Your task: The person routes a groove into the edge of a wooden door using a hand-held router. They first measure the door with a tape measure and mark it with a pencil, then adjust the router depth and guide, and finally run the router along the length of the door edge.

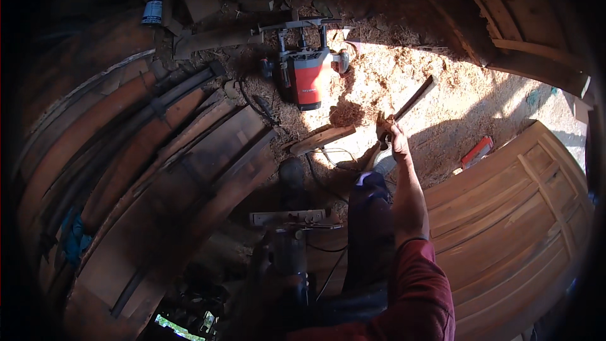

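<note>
The floor [413, 69] is covered in wood bits, bright with sun in one part and dark in others. On the right lies a big brown wood panel [505, 215] with long strips on it. On the left, long brown boards [214, 158] lean close together in the shade. A red sleeve [423, 284] comes up from below, near the panel. Far ahead on the floor sits a red and gray power tool [309, 82]. Just below and to its right is a long dark bar [416, 97] with a brown end. The right hand [396, 140] is curled tight around that brown end, and the bar points up and to the right, over the sunny floor. The left hand cannot be seen, so nobody can tell how it is. A short wood piece [323, 139] lies left of the right hand. A small red box [477, 152] lies near the panel. A little can [152, 11] is at the far left.
</note>
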Demonstrator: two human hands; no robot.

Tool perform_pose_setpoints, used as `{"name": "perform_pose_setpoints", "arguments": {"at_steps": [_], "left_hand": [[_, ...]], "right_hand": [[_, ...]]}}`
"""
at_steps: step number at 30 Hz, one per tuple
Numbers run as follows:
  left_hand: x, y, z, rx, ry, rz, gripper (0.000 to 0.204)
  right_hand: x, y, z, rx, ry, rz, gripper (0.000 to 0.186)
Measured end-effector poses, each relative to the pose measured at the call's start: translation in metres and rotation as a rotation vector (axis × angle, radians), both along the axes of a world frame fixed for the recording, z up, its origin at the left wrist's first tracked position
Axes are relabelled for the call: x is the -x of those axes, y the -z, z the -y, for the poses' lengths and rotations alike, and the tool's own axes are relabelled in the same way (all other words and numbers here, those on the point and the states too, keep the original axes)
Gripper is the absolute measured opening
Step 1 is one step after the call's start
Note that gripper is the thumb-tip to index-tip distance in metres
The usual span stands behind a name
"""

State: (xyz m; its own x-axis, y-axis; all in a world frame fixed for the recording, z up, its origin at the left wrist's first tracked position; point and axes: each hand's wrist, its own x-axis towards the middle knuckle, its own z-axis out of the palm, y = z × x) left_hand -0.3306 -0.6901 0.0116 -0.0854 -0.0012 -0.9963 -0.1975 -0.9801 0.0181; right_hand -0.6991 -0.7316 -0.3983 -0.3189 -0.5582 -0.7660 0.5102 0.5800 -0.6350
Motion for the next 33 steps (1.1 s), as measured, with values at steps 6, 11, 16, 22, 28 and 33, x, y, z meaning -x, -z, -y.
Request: {"name": "perform_pose_setpoints", "arguments": {"at_steps": [6,11,16,22,28,33], "left_hand": [[0.041,-0.065,0.066,0.424,0.562,0.23,0.064],[0.035,-0.123,0.064,0.796,0.823,0.487,0.071],[0.031,-0.21,0.104,1.295,0.982,0.146,0.071],[0.002,-0.263,0.092,1.686,1.226,-0.085,0.071],[-0.001,-0.301,0.068,1.979,1.336,-0.236,0.076],[0.0,-0.319,0.05,2.066,1.397,-0.392,0.076]], "right_hand": [[-0.014,-0.117,-0.03,-0.149,-0.329,0.253,0.056],[-0.023,-0.289,-0.069,-0.367,-0.831,-0.682,0.089],[-0.006,-0.49,-0.136,-0.343,-0.683,-0.144,0.055],[-0.084,-0.755,-0.191,-0.167,-0.147,-0.231,0.032],[-0.172,-0.829,-0.215,-0.192,-0.173,-0.259,0.043],[-0.205,-0.842,-0.246,-0.192,-0.053,-0.317,0.03]]}}
